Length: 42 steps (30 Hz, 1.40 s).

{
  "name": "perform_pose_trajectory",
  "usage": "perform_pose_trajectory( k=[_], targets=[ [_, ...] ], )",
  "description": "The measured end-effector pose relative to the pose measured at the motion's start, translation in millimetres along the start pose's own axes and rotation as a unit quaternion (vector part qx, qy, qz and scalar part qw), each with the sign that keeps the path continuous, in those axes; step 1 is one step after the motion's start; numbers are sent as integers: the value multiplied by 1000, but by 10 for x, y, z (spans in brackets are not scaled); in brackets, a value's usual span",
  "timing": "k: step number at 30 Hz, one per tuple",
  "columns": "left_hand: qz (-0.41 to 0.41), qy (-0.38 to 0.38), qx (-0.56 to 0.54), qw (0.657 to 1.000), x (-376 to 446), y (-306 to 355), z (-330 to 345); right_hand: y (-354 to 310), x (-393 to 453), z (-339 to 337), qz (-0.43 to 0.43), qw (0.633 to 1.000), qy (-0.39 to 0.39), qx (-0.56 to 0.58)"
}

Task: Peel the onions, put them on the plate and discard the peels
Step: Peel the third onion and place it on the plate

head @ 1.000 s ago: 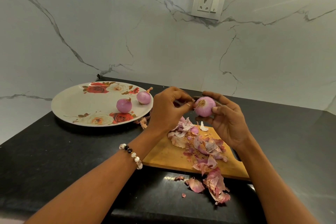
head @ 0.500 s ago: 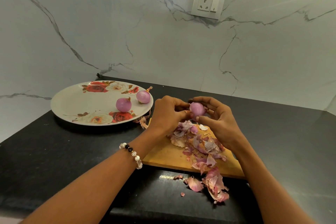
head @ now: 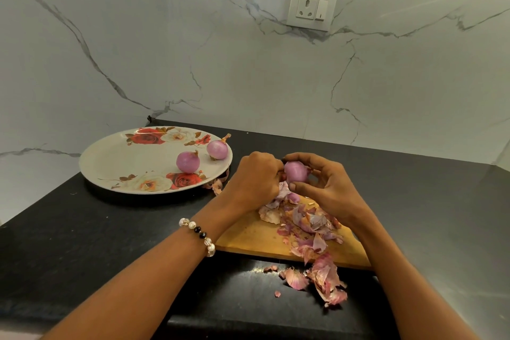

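1. Glossy black stone counter [head: 82,243], white grey-veined marble wall [head: 193,50], wooden chopping board [head: 248,237] strewn with papery purple peels [head: 311,223].
2. Small round purple onion [head: 295,172] above board, right hand [head: 328,188] fingers curled round it, left hand [head: 252,182] pinching its left end; axis unclear.
3. Floral white plate [head: 116,163] left.

held onion [head: 295,172]: pink, above board | plate [head: 110,163]: floral, holds two peeled onions [head: 188,162] | peels [head: 309,225]: heaped on board, spilling onto surface

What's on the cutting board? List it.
A heap of onion peels lies on the cutting board, some spilling onto the counter. The hands and peels cover whatever lies beneath them.
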<state>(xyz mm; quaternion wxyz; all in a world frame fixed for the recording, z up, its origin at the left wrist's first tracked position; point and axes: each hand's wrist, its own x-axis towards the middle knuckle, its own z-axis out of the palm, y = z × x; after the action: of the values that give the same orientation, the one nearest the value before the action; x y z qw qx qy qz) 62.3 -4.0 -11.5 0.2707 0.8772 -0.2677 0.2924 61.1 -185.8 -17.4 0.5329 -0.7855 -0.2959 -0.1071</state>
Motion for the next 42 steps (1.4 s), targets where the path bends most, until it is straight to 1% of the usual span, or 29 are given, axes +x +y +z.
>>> perform_pose_trajectory(
  k=[2,5,7,9,13,15,17,19,22,27,30,38,40,42],
  targets=[
    [-1,4,-35,999,-10,6,-13,-1,-4,-24,3,1000,-5,24],
    [-74,3,-130,989,-14,5,-37,-17,1,-35,11,995,3,104],
    [-111,0,-171,979,-1,19,-14,-18,12,-39,22,989,21,142],
    [-127,17,-181,975,13,26,4,-16,30,-30,35,982,35,181],
    [-150,62,-153,975,43,-24,-27,4,72,-53,40,961,64,266],
    [-139,74,-142,977,39,-28,-47,8,87,-83,33,951,76,298],
    [-109,83,-146,980,28,-20,-52,-3,89,-92,34,946,79,311],
    [-79,95,-143,982,29,-31,-25,-11,85,-86,38,949,78,303],
    [-59,117,-133,982,33,-28,-1,-25,69,-55,52,960,72,267],
    [-28,97,-84,991,14,-23,46,-8,39,2,55,982,50,176],
    [-24,96,-73,992,-4,-18,82,0,34,21,57,988,51,137],
    [23,101,-46,994,-2,-69,33,-1,33,35,40,992,51,106],
    [25,90,-56,994,10,-78,35,-3,31,28,36,992,49,107],
    [3,80,-94,992,6,-72,45,-3,32,27,30,993,45,105]
  ],
)
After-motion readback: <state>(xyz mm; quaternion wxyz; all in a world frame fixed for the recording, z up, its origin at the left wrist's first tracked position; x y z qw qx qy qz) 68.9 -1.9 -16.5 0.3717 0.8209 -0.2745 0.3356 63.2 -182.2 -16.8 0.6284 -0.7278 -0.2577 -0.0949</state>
